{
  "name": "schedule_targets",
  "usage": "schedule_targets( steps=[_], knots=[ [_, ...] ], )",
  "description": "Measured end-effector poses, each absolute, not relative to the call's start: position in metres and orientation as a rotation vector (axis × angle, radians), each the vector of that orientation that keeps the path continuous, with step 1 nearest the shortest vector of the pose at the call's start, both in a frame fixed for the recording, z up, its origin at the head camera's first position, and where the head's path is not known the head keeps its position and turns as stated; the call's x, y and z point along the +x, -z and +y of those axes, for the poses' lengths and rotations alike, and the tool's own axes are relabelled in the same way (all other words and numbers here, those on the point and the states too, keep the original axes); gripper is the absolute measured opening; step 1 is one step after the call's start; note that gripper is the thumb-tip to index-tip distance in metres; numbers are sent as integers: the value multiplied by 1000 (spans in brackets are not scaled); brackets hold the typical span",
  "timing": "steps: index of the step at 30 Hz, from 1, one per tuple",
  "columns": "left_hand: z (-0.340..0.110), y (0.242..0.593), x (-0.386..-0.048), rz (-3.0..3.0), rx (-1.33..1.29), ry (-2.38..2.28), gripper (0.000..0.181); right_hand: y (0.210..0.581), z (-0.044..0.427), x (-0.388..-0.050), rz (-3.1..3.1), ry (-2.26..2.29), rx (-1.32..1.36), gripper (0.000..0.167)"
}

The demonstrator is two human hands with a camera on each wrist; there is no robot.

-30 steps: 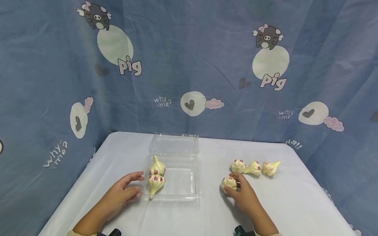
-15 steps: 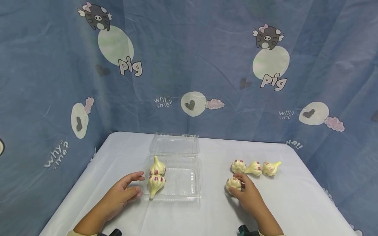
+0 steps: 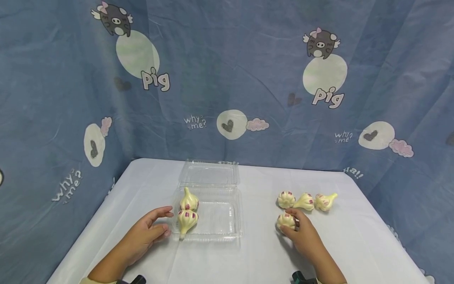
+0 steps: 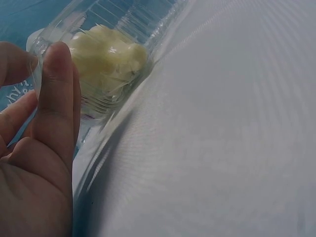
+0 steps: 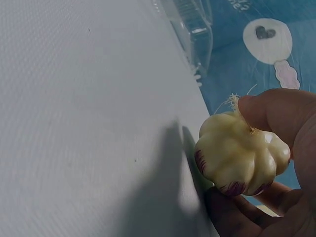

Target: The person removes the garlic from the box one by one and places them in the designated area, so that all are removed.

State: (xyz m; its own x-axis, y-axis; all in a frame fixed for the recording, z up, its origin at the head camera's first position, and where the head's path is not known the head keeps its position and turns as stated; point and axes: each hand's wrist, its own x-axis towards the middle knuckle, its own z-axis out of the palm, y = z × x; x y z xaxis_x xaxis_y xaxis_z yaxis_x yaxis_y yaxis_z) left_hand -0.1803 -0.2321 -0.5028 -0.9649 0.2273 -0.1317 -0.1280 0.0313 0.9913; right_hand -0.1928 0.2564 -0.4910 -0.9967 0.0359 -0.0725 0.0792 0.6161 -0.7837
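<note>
My right hand (image 3: 303, 234) pinches a garlic bulb (image 3: 285, 221), whitish with purple streaks, between thumb and fingers. In the right wrist view the bulb (image 5: 239, 155) shows its root tuft near the thumb; I cannot tell whether it touches the table. At the left, my left hand (image 3: 143, 232) rests beside a clear plastic clamshell box (image 3: 216, 236), fingers loosely extended at its left wall. The left wrist view has the thumb and fingertips at the box's edge. Two garlic bulbs, a rear one (image 3: 189, 200) and a front one (image 3: 186, 221), lie in the box's left side.
Beyond my right hand three more garlic bulbs lie in a row: a left one (image 3: 286, 200), a middle one (image 3: 305, 202) and a right one (image 3: 325, 202). The box's lid (image 3: 209, 173) lies folded back. A blue printed curtain (image 3: 227, 79) surrounds the white table (image 3: 255, 260).
My right hand has shifted a little to the right, carrying the garlic bulb with it. The left hand, the box and the other bulbs stay where they were.
</note>
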Motion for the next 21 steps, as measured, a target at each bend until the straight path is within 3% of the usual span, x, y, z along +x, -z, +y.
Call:
schedule_targets(
  steps=[21],
  knots=[
    [-233,504,-180,2060,127,-2030,68,495,263,-191,2758,1411,97,59]
  ],
)
